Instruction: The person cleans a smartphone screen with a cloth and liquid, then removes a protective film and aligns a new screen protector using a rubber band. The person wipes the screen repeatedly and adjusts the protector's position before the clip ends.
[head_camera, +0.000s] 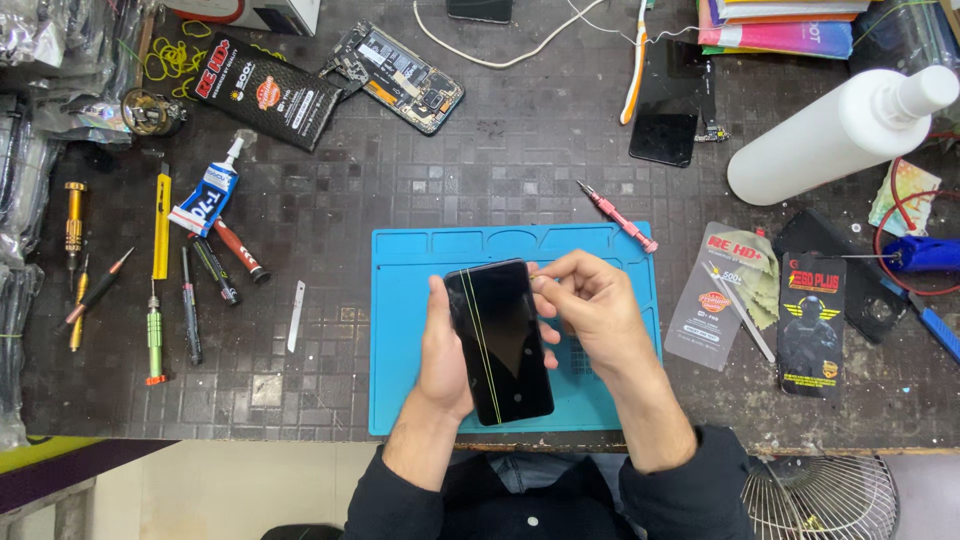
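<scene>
- My left hand (440, 350) grips the black phone (500, 342) above the blue mat (400, 330).
- My right hand (590, 300) pinches the yellow rubber band (480, 340) at the phone's top edge.
- I judge the banding step is underway; next calls for seating it squarely.

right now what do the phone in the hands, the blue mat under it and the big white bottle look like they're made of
Phone: glossy glass front, going by its dark mirror-like reflections; a thin yellow band runs across it.
Blue mat: matte, probably silicone or soft rubber, with moulded compartments along its top edge.
White bottle: opaque plastic with a dull sheen, lying on its side.
</scene>
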